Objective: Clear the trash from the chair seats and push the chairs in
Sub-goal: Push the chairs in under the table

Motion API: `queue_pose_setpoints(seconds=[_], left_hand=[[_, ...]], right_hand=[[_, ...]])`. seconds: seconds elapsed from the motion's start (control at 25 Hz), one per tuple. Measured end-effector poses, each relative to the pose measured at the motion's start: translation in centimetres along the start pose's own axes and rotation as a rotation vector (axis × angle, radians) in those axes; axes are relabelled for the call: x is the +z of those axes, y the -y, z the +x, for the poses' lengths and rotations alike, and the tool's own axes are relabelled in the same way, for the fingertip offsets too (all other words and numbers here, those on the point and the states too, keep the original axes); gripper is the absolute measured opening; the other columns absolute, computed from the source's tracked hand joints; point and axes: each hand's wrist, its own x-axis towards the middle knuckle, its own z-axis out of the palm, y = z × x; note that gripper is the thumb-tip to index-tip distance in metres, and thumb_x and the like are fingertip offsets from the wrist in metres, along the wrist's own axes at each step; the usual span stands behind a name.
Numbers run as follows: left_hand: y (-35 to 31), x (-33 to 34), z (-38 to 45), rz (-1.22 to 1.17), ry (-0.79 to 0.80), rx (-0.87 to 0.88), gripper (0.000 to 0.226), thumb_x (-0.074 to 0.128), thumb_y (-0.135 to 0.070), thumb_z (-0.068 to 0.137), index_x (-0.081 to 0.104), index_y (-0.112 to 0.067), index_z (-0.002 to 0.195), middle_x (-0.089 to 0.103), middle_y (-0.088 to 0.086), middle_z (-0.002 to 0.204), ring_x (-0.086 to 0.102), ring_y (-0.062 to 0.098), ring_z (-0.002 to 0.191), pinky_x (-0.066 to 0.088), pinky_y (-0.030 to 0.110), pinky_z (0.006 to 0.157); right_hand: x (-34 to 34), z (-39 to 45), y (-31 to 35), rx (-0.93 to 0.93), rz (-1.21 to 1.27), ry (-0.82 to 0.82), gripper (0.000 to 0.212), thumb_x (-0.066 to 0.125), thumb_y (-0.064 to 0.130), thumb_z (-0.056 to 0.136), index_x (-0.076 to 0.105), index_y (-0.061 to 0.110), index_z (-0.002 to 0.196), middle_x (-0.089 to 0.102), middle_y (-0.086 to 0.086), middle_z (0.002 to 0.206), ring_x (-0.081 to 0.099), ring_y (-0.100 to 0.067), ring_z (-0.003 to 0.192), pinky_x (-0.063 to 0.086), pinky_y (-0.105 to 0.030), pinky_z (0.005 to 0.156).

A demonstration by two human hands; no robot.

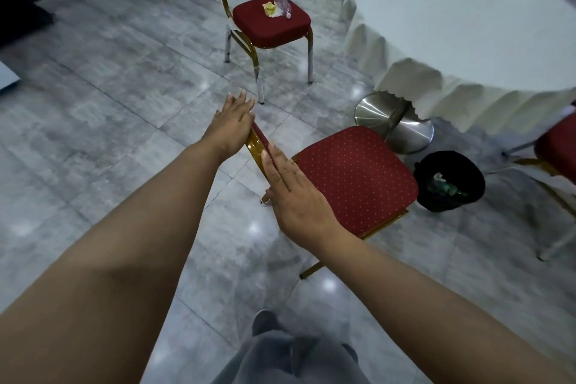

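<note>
Left hand and right hand flat on near chair's backrest — fingers straight, together, far chair bearing crumpled trash.

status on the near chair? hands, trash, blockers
Left hand and right hand flat on near chair backrest, seat clear. Far chair holds bottle, wrapper. Bin beside near chair.

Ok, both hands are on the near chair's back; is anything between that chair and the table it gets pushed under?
Yes. The black trash bin sits on the floor just past the near chair seat's front right corner, beside the table pedestal's steel base. It looks likely to catch the chair. Both hands, left hand and right hand, rest on the backrest.
</note>
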Motion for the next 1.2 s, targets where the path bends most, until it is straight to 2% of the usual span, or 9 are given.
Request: queue_pose_setpoints(seconds=[0.24, 0.4, 0.56, 0.72, 0.84, 1.0, 1.12, 1.2], left_hand=[[-2.8, 2.9, -4.1, 0.018, -0.061, -0.056, 0.050, 0.018, -0.027, 0.106, 0.022, -0.020, 0.156, 0.003, 0.000, 0.165, -0.009, 0.018, 0.151, -0.005, 0.043, 0.121], [-5.7, 5.8, -8.2, 0.020, -0.129, -0.121, 0.050, 0.019, -0.025, 0.105, 0.029, -0.016, 0.153, 0.007, 0.002, 0.165, -0.008, 0.021, 0.152, -0.004, 0.045, 0.121], [-8.1, 8.1, -11.9, 0.080, -0.139, -0.197, 0.051, 0.019, -0.025, 0.104, 0.030, -0.015, 0.153, 0.006, 0.004, 0.165, -0.008, 0.023, 0.152, -0.005, 0.047, 0.121], [-10.6, 10.5, -15.6, 0.146, -0.192, -0.272, 0.052, 0.019, -0.026, 0.103, 0.033, -0.014, 0.151, 0.009, 0.004, 0.165, -0.008, 0.024, 0.152, -0.008, 0.050, 0.121], [-12.7, 12.6, -18.3, 0.165, -0.225, -0.314, 0.052, 0.018, -0.025, 0.102, 0.036, -0.012, 0.149, 0.011, 0.005, 0.165, -0.008, 0.025, 0.151, -0.007, 0.051, 0.121], [-15.3, 15.1, -20.8, 0.178, -0.229, -0.319, 0.053, 0.018, -0.025, 0.101, 0.037, -0.009, 0.148, 0.013, 0.007, 0.164, -0.007, 0.026, 0.151, -0.005, 0.052, 0.121], [-15.9, 15.7, -21.4, 0.219, -0.213, -0.256, 0.053, 0.018, -0.024, 0.101, 0.035, -0.009, 0.149, 0.013, 0.007, 0.164, -0.007, 0.026, 0.151, -0.006, 0.053, 0.120], [-15.1, 15.4, -21.5, 0.237, -0.203, -0.140, 0.053, 0.018, -0.023, 0.102, 0.030, -0.012, 0.152, 0.012, 0.007, 0.164, -0.007, 0.025, 0.152, -0.008, 0.051, 0.121]], right_hand=[[-2.3, -4.7, -1.8, -0.049, -0.084, 0.065, 0.058, 0.034, 0.024, 0.105, 0.015, 0.007, 0.158, 0.010, -0.010, 0.167, 0.010, -0.018, 0.154, 0.014, -0.034, 0.125], [-4.4, -9.2, -3.5, -0.125, -0.149, 0.077, 0.059, 0.038, 0.023, 0.105, 0.015, 0.008, 0.157, 0.008, -0.008, 0.166, 0.008, -0.017, 0.154, 0.008, -0.031, 0.126], [-6.2, -13.2, -4.7, -0.196, -0.247, 0.062, 0.059, 0.039, 0.025, 0.105, 0.016, 0.008, 0.156, 0.009, -0.008, 0.165, 0.013, -0.019, 0.153, 0.011, -0.033, 0.126], [-8.3, -16.7, -5.7, -0.212, -0.286, 0.118, 0.059, 0.030, 0.033, 0.106, 0.010, 0.011, 0.157, 0.011, -0.006, 0.165, 0.013, -0.020, 0.153, 0.014, -0.036, 0.125], [-9.7, -19.6, -6.7, -0.163, -0.287, 0.143, 0.058, 0.017, 0.041, 0.106, 0.001, 0.016, 0.157, 0.011, -0.003, 0.165, 0.016, -0.020, 0.153, 0.018, -0.039, 0.124], [-11.8, -23.3, -8.2, -0.060, -0.304, 0.185, 0.062, 0.014, 0.048, 0.105, -0.001, 0.017, 0.157, 0.008, -0.002, 0.165, 0.013, -0.018, 0.153, 0.021, -0.041, 0.124], [-12.7, -24.9, -8.0, 0.047, -0.294, 0.189, 0.066, 0.012, 0.053, 0.103, -0.001, 0.017, 0.157, 0.005, -0.002, 0.166, 0.009, -0.016, 0.153, 0.019, -0.040, 0.124], [-12.6, -25.3, -7.2, 0.158, -0.230, 0.164, 0.071, 0.012, 0.058, 0.101, 0.000, 0.018, 0.158, 0.003, -0.001, 0.167, 0.005, -0.014, 0.154, 0.013, -0.037, 0.125]])
